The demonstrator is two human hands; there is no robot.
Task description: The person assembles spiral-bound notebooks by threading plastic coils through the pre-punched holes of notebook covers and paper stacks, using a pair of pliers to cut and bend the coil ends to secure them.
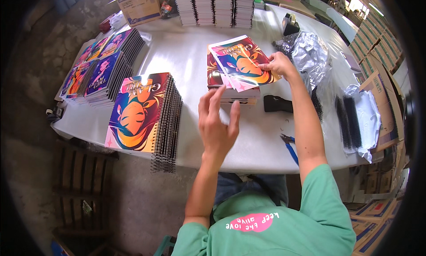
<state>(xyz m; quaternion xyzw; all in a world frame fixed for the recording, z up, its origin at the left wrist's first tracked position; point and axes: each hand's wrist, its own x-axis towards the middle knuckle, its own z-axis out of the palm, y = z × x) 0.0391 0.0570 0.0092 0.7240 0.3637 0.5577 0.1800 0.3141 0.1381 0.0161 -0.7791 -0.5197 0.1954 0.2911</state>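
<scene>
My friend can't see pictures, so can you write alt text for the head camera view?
A person's right hand pinches a colourful printed cover above a small pile of unbound books on a white table, while the left hand hovers open nearby. A stack of spiral notebooks sits at left, black binding coils at right.

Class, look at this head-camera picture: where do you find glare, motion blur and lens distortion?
Head view: glare whitens the table near the far stacks; the left hand is slightly motion-blurred, the right hand on the printed cover sharper; fisheye bends the table edges, and dark vignetting rings the corners.

Green tee, short sleeves, jeans.
</scene>
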